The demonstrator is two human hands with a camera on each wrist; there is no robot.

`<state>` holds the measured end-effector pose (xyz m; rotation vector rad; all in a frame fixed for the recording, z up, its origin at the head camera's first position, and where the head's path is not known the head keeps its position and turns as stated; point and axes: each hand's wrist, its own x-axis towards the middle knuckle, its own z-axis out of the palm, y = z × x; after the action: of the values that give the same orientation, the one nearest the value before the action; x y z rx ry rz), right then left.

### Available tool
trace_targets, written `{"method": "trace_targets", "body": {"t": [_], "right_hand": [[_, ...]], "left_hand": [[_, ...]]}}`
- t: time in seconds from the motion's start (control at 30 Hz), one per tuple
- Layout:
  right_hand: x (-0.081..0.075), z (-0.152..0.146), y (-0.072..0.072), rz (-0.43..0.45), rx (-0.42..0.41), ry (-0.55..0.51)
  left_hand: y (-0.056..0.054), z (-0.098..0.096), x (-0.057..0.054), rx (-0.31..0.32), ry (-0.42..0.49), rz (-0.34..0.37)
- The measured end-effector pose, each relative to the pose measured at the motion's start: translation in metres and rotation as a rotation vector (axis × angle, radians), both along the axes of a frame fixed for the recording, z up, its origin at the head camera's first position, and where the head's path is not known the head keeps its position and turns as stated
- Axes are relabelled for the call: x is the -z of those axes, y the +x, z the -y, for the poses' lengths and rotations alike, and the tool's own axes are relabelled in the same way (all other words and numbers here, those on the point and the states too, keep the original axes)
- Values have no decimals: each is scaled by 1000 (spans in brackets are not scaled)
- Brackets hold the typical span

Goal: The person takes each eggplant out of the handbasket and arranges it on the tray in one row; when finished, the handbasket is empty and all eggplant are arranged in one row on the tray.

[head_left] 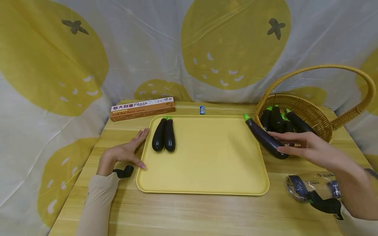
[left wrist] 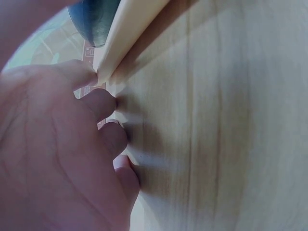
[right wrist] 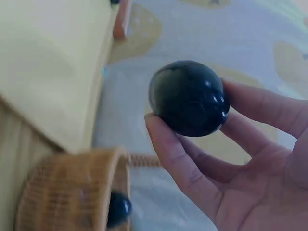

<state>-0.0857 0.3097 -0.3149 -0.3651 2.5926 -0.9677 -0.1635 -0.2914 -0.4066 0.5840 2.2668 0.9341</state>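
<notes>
Pale fabric backdrop [head_left: 153, 42] — big yellow fruit prints [head_left: 233, 42] — behind a wood-grain table [head_left: 200, 214].

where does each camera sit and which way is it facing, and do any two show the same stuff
Head: on the person's head, facing forward and down at the yellow tray and wicker basket; left hand, right hand and sleeves show.
Left wrist: facing past the palm to the wooden tabletop; left palm and fingers show.
Right wrist: facing the pinched eggplant end-on; right fingers and part of the palm show.
Head and right wrist share the eggplant, wicker basket and yellow tray.
</notes>
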Motion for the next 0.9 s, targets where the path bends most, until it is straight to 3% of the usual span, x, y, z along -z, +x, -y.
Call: {"method": "trace_targets", "body": {"t": [0.13,0.3,0.5,0.9], "right_hand": [[4,44,-11,29,-72,-74],[26,100,-34,52,-136,-157],[51,156,-57,166,-90,-298],[68,226,-81,297,-3,-386]], "left_hand": [[0,0,-1,-13,-3,11],[0,-1,0,-23,3,21],[0,-2,0,-11,4,14],[0,-2,-1,-22,1,18]]}}
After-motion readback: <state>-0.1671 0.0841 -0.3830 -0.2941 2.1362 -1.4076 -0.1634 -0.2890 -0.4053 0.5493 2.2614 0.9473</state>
